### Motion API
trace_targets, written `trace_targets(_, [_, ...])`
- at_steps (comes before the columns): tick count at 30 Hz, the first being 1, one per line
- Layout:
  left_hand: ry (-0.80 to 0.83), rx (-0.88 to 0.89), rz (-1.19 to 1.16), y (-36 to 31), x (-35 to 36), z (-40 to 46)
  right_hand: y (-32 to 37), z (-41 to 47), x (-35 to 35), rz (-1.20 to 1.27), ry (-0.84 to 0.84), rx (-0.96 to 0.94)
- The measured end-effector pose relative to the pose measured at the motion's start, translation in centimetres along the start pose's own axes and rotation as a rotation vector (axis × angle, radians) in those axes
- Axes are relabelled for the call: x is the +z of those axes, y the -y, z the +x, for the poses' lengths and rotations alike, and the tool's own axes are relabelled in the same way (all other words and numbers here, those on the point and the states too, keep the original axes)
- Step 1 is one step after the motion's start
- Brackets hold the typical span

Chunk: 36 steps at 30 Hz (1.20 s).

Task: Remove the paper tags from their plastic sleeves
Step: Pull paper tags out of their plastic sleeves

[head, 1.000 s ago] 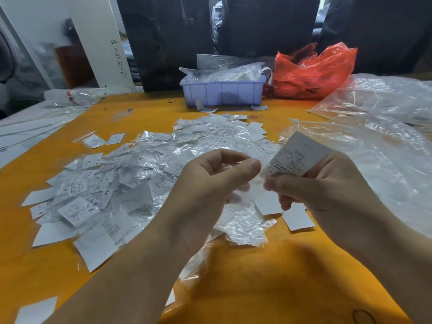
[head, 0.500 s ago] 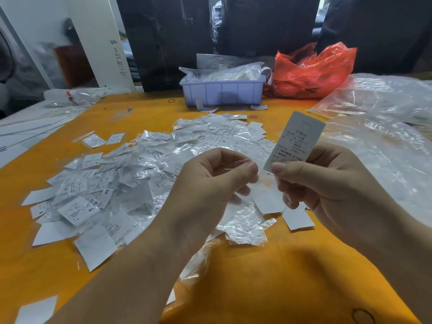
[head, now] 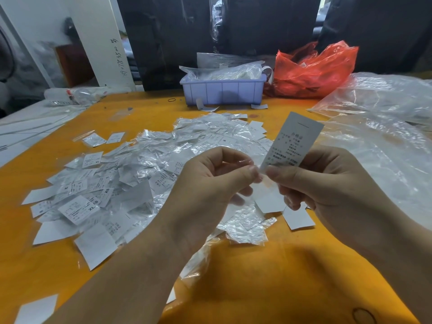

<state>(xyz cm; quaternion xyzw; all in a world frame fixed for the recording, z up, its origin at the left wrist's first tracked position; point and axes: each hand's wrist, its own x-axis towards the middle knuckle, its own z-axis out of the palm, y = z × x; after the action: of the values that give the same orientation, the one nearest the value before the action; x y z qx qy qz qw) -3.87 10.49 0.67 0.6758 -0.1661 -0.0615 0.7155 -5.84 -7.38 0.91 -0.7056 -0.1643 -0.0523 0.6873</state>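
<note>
Raised more upright since a second ago, the white printed paper tag [head: 295, 143] is pinched in the right hand [head: 327, 181] above the orange bench [head: 268, 277]. Left hand [head: 210, 183] pinches the thin clear plastic sleeve [head: 261, 181] — extraction seems nearly finished; next, pull them fully apart.

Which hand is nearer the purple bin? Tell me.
Left. The left hand sits almost straight below the purple bin; the right hand, pinching a paper tag, is off to its right.
</note>
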Motion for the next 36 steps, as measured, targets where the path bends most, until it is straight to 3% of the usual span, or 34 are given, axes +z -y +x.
trace_targets(17, [0.019,-0.014,0.035,-0.05,0.16,0.12,-0.81,0.05,-0.07,-0.12,-0.034,-0.014])
trace_targets(36, [0.038,-0.03,-0.044,-0.11,0.25,0.11,-0.54,0.06,0.1,0.014,0.068,0.041])
